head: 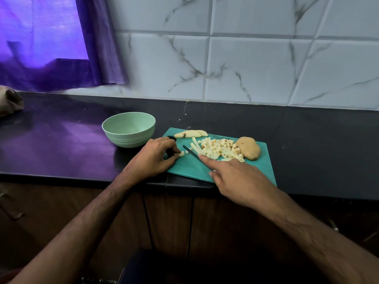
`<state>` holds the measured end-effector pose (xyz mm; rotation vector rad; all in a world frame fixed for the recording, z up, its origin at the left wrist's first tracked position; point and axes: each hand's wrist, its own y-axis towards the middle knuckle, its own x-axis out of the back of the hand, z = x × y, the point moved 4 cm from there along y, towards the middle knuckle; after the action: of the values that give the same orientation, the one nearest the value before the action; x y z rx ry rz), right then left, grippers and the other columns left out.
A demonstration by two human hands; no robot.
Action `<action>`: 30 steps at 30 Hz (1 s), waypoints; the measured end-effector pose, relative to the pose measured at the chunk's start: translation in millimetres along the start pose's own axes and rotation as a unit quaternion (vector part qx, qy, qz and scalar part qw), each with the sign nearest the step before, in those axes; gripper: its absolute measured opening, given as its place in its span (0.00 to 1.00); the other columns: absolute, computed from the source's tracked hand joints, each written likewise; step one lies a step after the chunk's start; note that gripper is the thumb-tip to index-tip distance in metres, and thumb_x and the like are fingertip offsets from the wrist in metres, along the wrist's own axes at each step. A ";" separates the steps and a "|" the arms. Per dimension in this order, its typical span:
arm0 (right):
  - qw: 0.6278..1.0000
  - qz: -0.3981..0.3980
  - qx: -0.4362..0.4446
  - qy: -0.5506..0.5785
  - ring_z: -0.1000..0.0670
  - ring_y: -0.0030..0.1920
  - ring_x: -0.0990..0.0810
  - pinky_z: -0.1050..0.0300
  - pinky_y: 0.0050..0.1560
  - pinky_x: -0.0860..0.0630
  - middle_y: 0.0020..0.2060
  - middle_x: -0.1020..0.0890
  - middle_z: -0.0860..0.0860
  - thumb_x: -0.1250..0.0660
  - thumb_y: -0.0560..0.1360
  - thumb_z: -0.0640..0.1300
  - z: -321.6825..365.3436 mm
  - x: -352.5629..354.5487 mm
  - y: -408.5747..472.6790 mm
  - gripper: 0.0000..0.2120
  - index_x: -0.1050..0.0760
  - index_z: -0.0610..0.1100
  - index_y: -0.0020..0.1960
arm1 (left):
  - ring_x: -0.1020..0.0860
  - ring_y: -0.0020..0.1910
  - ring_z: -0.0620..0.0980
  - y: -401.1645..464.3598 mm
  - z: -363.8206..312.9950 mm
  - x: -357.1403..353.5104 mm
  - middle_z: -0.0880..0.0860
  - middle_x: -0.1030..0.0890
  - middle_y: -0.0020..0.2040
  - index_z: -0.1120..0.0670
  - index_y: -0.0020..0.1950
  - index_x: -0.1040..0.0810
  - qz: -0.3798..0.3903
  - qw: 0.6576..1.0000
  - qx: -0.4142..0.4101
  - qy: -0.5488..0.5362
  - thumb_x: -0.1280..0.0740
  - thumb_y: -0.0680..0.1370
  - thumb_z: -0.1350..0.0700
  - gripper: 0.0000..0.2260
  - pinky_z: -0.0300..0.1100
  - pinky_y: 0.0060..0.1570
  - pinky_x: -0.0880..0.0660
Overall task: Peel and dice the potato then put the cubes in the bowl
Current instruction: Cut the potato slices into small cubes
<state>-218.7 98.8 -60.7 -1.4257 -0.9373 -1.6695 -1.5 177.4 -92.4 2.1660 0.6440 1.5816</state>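
Note:
On a teal cutting board [258, 167] lies a heap of potato cubes [222, 149], with a few uncut strips [195, 144] to its left. An unpeeled potato chunk [248, 148] sits at the board's right, and peeled slices [190, 133] at its back edge. My left hand [155, 155] pinches a small potato piece [181, 154] at the board's left edge, over a black-handled tool [171, 138]. My right hand [235, 177] grips a knife [189, 151]; its index finger lies along the blade and the handle is hidden. The pale green bowl [106, 125] stands empty left of the board.
The board sits on a dark counter [61, 144] near its front edge. A tiled wall [246, 68] runs behind, and a purple curtain [51, 48] hangs at the back left. A brown bundle [10, 101] lies at the far left.

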 end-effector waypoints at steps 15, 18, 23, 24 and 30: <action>0.999 0.002 0.006 -0.032 0.56 0.34 0.29 0.59 0.31 0.38 0.36 0.28 0.55 0.49 0.86 0.52 8.0 -3.3 -2.9 0.25 0.50 0.63 0.81 | 0.22 0.40 0.36 0.3 -0.1 0.5 0.44 0.20 0.40 0.53 0.42 0.16 -0.012 1.000 0.004 -0.012 0.23 0.74 0.60 0.04 0.25 0.40 0.33; 0.999 0.042 0.007 0.027 0.56 0.30 0.27 0.61 0.30 0.33 0.35 0.25 0.55 0.47 0.86 0.51 6.4 -6.5 -0.7 0.25 0.48 0.64 0.81 | 0.23 0.40 0.34 0.3 1.8 -0.5 0.44 0.19 0.40 0.54 0.42 0.16 -0.014 1.000 0.009 -0.014 0.22 0.74 0.59 0.04 0.24 0.41 0.33; 1.000 0.016 0.003 -0.004 0.56 0.33 0.29 0.60 0.30 0.37 0.36 0.27 0.56 0.47 0.86 0.51 5.1 -6.8 -1.8 0.26 0.50 0.63 0.81 | 0.23 0.43 0.31 0.3 3.9 -1.3 0.42 0.20 0.42 0.54 0.43 0.14 -0.011 1.000 0.010 -0.014 0.22 0.73 0.60 0.03 0.24 0.41 0.33; 0.999 0.001 0.007 -0.032 0.56 0.34 0.31 0.59 0.31 0.38 0.36 0.28 0.56 0.48 0.86 0.51 7.1 -6.3 -2.0 0.26 0.52 0.63 0.82 | 0.23 0.43 0.30 -0.1 4.1 -1.3 0.42 0.20 0.42 0.54 0.44 0.14 -0.012 1.000 0.009 -0.014 0.22 0.73 0.60 0.03 0.23 0.41 0.33; 0.997 -0.007 0.021 -0.070 0.56 0.35 0.31 0.57 0.32 0.38 0.38 0.28 0.55 0.50 0.87 0.51 5.9 -10.3 -0.6 0.26 0.55 0.62 0.82 | 0.23 0.42 0.33 -0.7 4.1 -1.1 0.41 0.21 0.41 0.53 0.45 0.15 -0.008 1.000 0.014 -0.016 0.22 0.73 0.61 0.04 0.25 0.41 0.32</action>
<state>-215.3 105.1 -70.3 -1.5270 -1.0554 -1.5662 2.0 177.2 -94.8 2.1955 0.6761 1.5355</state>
